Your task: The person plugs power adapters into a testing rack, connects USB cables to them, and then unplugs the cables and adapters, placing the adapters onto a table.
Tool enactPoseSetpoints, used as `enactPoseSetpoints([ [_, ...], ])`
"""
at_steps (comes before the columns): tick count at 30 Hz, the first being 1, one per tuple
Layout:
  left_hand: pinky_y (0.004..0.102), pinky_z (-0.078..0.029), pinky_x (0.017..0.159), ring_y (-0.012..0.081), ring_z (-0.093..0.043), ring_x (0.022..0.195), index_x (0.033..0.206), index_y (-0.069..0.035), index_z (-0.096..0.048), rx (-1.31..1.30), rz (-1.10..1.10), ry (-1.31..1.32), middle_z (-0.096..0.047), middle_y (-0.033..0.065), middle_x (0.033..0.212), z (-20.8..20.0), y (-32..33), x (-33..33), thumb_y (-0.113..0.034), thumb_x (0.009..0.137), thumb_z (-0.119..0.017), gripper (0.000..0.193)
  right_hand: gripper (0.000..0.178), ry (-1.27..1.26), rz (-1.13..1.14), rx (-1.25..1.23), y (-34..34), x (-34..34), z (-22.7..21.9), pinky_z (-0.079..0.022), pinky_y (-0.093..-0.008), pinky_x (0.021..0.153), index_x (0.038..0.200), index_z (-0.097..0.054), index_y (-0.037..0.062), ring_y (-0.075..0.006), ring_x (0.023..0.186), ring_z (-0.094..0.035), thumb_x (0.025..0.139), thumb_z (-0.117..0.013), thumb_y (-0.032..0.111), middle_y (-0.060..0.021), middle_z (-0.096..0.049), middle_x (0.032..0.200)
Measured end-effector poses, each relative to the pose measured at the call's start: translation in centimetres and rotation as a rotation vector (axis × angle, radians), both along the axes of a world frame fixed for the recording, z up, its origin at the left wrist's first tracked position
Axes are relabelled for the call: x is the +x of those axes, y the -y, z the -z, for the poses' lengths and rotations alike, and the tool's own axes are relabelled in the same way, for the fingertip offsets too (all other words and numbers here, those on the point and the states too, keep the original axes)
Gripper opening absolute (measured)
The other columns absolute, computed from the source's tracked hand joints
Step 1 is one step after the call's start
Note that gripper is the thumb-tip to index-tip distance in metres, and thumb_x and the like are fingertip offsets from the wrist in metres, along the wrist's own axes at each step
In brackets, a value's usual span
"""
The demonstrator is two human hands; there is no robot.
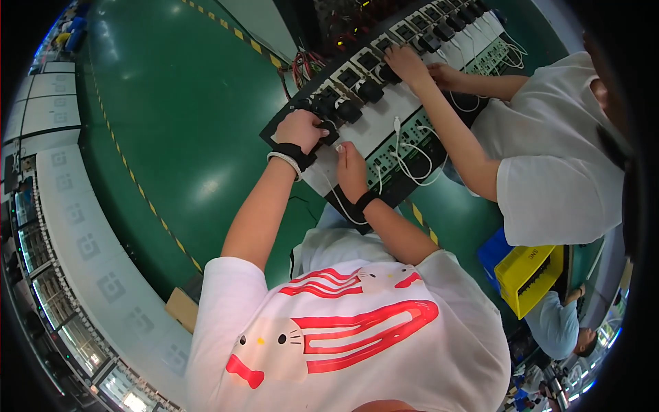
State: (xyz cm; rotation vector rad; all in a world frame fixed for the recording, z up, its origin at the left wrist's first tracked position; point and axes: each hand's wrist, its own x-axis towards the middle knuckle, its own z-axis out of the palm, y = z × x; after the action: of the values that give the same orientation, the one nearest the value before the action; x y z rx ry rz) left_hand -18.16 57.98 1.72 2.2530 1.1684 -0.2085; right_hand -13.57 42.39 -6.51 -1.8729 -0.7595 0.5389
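Observation:
My left hand [299,130], a black band and a pale bracelet at its wrist, is closed on a black plug-in power adapter [330,133] at the near end of a row of sockets. Just to its right, my right hand [351,170] is pinched, its fingertips close to the adapter. What it holds, if anything, is too small to make out. Beside it a white cable [338,199] curves down over the bench's near edge. More black adapters [348,111] sit in sockets farther along. White USB cables [405,147] lie over a green port strip [414,132].
A co-worker's hands [408,66] work at the same bench [391,110] on the right. Red and black wires [307,66] bunch behind its far edge. A yellow bin [525,278] and a blue bin [491,253] stand lower right. A white conveyor line [82,233] curves along the left.

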Motion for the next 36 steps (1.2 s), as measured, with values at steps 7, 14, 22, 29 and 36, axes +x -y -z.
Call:
enactPoseSetpoints([
  [7, 0.0382, -0.051, 0.074, 0.0287, -0.066, 0.085, 0.095, -0.007, -0.072, 0.074, 0.009, -0.011, -0.069, 0.0110, 0.087, -0.2, 0.4, 0.2, -0.026, 0.068, -0.077, 0.033, 0.020, -0.003, -0.008, -0.046, -0.3, 0.3, -0.5, -0.042, -0.0442, 0.066, 0.094, -0.050, 0.0005, -0.0414, 0.075, -0.055, 0.098, -0.042, 0.019, -0.0215, -0.057, 0.079],
  [14, 0.0403, -0.051, 0.076, 0.0304, -0.064, 0.087, 0.090, -0.006, -0.072, 0.043, 0.032, 0.022, -0.068, 0.0128, 0.088, 0.3, 0.1, 0.1, -0.023, 0.065, -0.078, 0.030, 0.017, -0.033, 0.004, -0.106, -1.1, -0.2, -1.4, -0.042, -0.0486, 0.066, 0.093, -0.049, -0.0015, -0.0439, 0.076, -0.055, 0.096, -0.043, 0.014, -0.0242, -0.058, 0.080],
  [22, 0.0396, -0.050, 0.073, 0.0311, -0.063, 0.080, 0.088, -0.001, -0.070, -0.034, 0.031, 0.073, -0.066, 0.0134, 0.084, 0.7, -0.3, 0.2, -0.018, 0.063, -0.080, 0.032, 0.019, -0.118, 0.126, -0.232, -2.9, -0.8, -2.6, -0.040, -0.0478, 0.066, 0.088, -0.047, -0.0015, -0.0451, 0.075, -0.052, 0.096, -0.041, 0.014, -0.0248, -0.055, 0.079],
  [29, 0.0384, -0.051, 0.075, 0.0307, -0.065, 0.083, 0.090, -0.001, -0.070, 0.030, 0.074, 0.038, -0.067, 0.0150, 0.086, 0.0, -0.1, 0.5, -0.021, 0.065, -0.078, 0.033, 0.022, -0.051, -0.149, -0.119, -1.0, 2.1, -1.8, -0.043, -0.0455, 0.067, 0.092, -0.050, -0.0018, -0.0417, 0.074, -0.054, 0.096, -0.045, 0.020, -0.0221, -0.056, 0.078],
  [36, 0.0391, -0.050, 0.076, 0.0316, -0.064, 0.085, 0.094, -0.001, -0.070, 0.041, 0.064, 0.054, -0.068, 0.0158, 0.089, 0.7, 0.3, -0.2, -0.025, 0.070, -0.075, 0.035, 0.008, -1.070, 0.303, 0.121, 12.1, 4.5, -2.2, -0.034, -0.0216, 0.050, 0.088, -0.056, 0.0090, -0.0086, 0.054, -0.040, 0.090, -0.053, 0.016, 0.0025, -0.047, 0.066],
])
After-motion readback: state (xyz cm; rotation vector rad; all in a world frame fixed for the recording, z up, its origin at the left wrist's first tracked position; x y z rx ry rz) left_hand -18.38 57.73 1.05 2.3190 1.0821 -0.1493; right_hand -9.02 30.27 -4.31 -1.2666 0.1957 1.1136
